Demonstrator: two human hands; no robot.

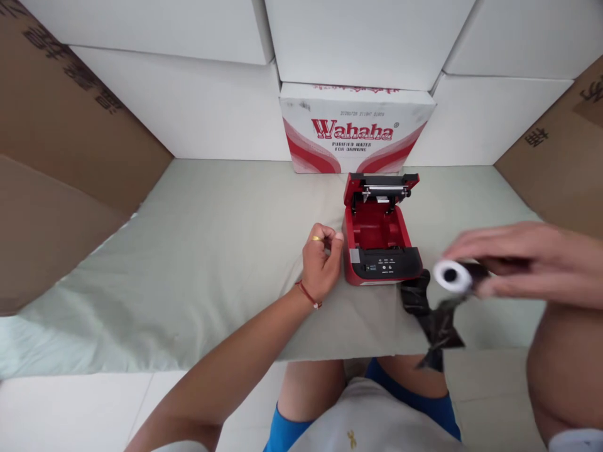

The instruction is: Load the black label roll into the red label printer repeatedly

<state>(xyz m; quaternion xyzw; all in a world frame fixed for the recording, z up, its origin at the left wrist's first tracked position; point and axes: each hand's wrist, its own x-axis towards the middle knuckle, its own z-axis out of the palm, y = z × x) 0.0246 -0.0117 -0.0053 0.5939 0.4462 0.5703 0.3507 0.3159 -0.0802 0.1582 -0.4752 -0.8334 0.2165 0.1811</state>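
The white paper roll [464, 275] is lying off the near right side of the red printer [377, 232], well apart from its uncovered bay; its axis is running roughly crosswise, the cored end facing leftward and toward the viewer. The right hand [532, 251] is gripping the roll between thumb and fingers, which are spread just enough to span it (motion is blurring their exact contact). A crumpled black wrapper [440, 323] is trailing below the roll, its upper end lying just beside the printer's near right corner. The printer is standing on the pale green cloth [235, 251], its lid [348, 188] rising at the far edge. The left hand [323, 260], the nearer to the printer, is resting by its left wall, fingers curling into a loose fist; nothing is showing in its grasp, and whether it is touching the wall cannot be told.
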